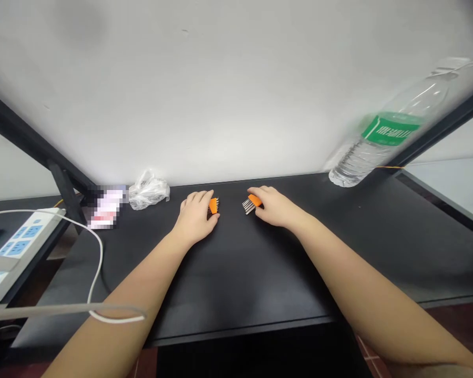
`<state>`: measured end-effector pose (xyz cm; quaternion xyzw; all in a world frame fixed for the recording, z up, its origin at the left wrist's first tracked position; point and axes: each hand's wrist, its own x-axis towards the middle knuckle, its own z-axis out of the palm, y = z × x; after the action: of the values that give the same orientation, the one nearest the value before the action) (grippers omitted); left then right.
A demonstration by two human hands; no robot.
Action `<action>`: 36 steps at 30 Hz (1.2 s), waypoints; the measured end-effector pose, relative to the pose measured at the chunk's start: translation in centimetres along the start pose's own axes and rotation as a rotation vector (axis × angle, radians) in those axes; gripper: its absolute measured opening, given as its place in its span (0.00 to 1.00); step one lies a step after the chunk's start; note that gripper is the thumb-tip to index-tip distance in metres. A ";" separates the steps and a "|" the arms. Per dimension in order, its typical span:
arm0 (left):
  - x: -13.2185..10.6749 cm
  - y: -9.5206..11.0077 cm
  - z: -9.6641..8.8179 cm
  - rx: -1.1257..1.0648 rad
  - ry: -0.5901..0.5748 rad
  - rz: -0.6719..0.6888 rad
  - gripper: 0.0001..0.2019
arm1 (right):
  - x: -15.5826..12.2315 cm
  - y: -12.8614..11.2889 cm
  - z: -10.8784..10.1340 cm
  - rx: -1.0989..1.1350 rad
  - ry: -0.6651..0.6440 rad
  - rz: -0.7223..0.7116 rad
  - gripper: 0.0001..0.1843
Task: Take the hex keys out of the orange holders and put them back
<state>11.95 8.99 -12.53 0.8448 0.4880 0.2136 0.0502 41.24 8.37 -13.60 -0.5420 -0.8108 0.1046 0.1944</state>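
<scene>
My left hand rests on the black desk, its fingers closed over a small orange-backed comb with short metal teeth. My right hand lies a little farther right, its fingertips gripping a matching orange comb. The steel teeth of that comb fan out toward the left. A narrow gap separates the two combs, and they do not touch. Part of each orange back is hidden under my fingers.
A crumpled clear plastic bag and a pixelated flat object lie at the desk's far left. A white power strip and white cable sit nearer left. A clear water bottle with a green label stands far right against the white wall.
</scene>
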 end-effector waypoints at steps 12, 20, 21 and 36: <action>-0.6 3.2 -0.8 -0.144 -0.201 0.187 0.17 | -0.8 -6.2 0.8 0.333 -0.183 -0.231 0.39; -0.1 3.0 -0.8 -0.323 -0.222 0.178 0.15 | -0.8 -6.0 0.4 0.463 -0.166 -0.181 0.39; 0.0 3.0 -0.8 -0.338 -0.223 0.174 0.15 | -0.7 -5.9 0.4 0.473 -0.164 -0.173 0.40; -0.3 2.7 -0.7 -0.494 -0.141 0.088 0.21 | -0.3 -6.2 1.1 1.056 -0.219 -0.007 0.24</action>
<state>13.72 7.28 -11.22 0.8402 0.3789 0.2689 0.2796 35.69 5.69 -12.35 -0.3537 -0.6652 0.5533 0.3553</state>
